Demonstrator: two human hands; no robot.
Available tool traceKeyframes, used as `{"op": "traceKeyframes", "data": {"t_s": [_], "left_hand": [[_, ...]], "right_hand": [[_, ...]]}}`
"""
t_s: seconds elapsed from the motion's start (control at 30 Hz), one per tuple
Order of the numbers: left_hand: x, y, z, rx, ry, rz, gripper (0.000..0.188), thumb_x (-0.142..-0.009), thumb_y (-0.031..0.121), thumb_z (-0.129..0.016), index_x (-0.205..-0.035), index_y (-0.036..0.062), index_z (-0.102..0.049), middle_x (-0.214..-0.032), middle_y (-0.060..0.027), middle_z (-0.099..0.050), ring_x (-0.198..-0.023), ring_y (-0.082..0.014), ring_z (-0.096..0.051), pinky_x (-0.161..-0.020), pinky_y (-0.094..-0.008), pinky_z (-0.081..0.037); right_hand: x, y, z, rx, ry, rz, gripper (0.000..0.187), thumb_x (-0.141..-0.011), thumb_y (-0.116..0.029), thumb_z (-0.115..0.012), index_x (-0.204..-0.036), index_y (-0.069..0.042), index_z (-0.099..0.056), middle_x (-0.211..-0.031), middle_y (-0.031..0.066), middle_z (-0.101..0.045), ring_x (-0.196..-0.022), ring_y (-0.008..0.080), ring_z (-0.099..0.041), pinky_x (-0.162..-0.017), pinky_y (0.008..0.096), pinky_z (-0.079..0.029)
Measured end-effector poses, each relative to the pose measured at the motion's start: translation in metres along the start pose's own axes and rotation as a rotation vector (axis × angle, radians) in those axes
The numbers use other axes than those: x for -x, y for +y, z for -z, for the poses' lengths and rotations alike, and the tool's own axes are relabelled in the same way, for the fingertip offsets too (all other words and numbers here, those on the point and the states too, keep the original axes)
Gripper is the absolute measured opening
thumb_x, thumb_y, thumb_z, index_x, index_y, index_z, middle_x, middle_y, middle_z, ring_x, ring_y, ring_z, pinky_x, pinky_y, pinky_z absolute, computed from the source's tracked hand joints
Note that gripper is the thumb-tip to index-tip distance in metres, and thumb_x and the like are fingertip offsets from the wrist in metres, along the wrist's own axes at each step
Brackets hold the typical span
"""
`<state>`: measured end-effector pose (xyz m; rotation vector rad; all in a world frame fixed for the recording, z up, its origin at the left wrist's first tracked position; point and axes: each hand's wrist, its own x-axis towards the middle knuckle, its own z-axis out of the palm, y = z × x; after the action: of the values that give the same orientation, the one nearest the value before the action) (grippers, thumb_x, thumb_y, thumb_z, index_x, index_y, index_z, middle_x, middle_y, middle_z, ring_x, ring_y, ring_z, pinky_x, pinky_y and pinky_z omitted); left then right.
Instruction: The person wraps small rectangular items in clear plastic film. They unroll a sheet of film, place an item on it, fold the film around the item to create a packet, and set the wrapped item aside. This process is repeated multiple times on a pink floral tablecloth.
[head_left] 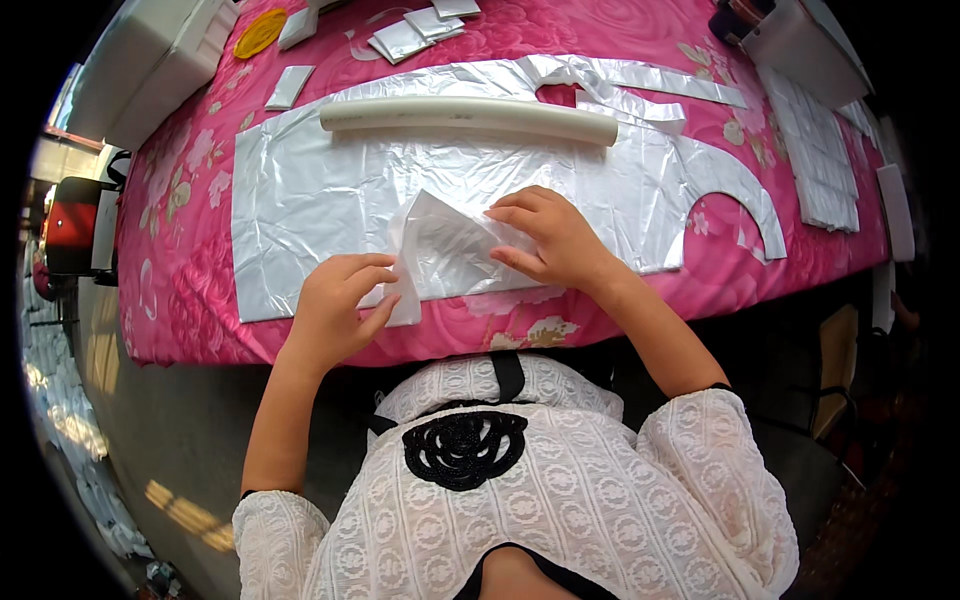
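Observation:
A thin translucent plastic bag [450,240] stands partly raised and creased between my hands, near the table's front edge. My left hand [342,298] grips its left edge, with fingers and thumb curved about the film. At the bag's right side, my right hand [545,235] has its thumb and fingers spread apart, close against the film. Beneath lies a flat, silvery-white plastic apron [300,210] with curved cut-outs and strap-like strips at its right end. A pale cylindrical tube [470,118] rests across the apron, beyond my hands.
Pink flowered cloth [180,260] covers the table. Small folded silvery packets [405,40] and a yellow roll [261,33] lie at the back. White boxes [160,70] stand at the far left. A stack of folded plastic sheets [815,160] lies on the right.

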<state>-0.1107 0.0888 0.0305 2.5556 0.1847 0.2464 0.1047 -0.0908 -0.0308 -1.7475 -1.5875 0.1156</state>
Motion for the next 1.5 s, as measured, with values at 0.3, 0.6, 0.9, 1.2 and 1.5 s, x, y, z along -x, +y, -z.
{"op": "traceKeyframes", "data": {"t_s": [0.3,0.6,0.9,1.2,1.5], "left_hand": [[-0.020,-0.009,-0.046,0.159,0.131,0.328,0.050,-0.067,0.017,-0.076,-0.109,0.0025,-0.053,-0.107,-0.0127,-0.061,-0.100,-0.0240,-0.059,-0.079,-0.0349,-0.049],[-0.028,-0.013,-0.076,-0.254,0.260,0.050,0.067,-0.066,0.020,-0.074,-0.123,0.0005,-0.045,-0.124,-0.0176,-0.049,-0.116,-0.0329,-0.045,-0.097,-0.0410,-0.037],[-0.044,0.007,-0.058,-0.064,0.194,-0.085,0.034,-0.070,0.025,-0.073,-0.095,0.0022,-0.064,-0.100,-0.0121,-0.063,-0.094,-0.0285,-0.059,-0.081,-0.0368,-0.047],[-0.078,0.017,-0.071,0.169,0.031,0.087,0.013,-0.078,0.009,-0.065,-0.089,0.0036,-0.067,-0.082,-0.0099,-0.067,-0.070,-0.0210,-0.065,-0.067,-0.0294,-0.051],[-0.087,-0.010,-0.049,0.815,-0.079,0.622,0.018,-0.091,0.016,-0.051,-0.092,-0.0001,-0.059,-0.074,-0.0037,-0.062,-0.062,-0.0089,-0.058,-0.049,-0.0226,-0.041]], "right_hand": [[0.002,0.008,0.003,-0.021,0.043,-0.151,0.012,-0.074,-0.013,-0.069,-0.084,-0.007,-0.066,-0.087,0.0040,-0.064,-0.085,0.0220,-0.057,-0.073,0.0306,-0.047],[0.014,0.020,0.006,-0.107,0.084,-0.165,0.010,-0.077,-0.014,-0.066,-0.084,-0.007,-0.067,-0.086,0.0038,-0.065,-0.081,0.0211,-0.058,-0.072,0.0315,-0.046],[-0.006,0.012,0.032,-0.104,-0.064,-0.366,0.008,-0.073,-0.007,-0.070,-0.078,-0.003,-0.066,-0.077,0.0075,-0.064,-0.073,0.0196,-0.059,-0.067,0.0300,-0.046],[-0.017,0.014,0.051,-0.227,-0.083,-0.453,0.011,-0.072,-0.008,-0.071,-0.077,-0.002,-0.063,-0.076,0.0083,-0.063,-0.077,0.0163,-0.060,-0.071,0.0283,-0.046],[-0.044,0.044,0.034,0.380,0.395,-0.029,0.028,-0.071,-0.012,-0.070,-0.097,-0.007,-0.062,-0.100,0.0086,-0.061,-0.098,0.0260,-0.056,-0.086,0.0377,-0.043]]}}
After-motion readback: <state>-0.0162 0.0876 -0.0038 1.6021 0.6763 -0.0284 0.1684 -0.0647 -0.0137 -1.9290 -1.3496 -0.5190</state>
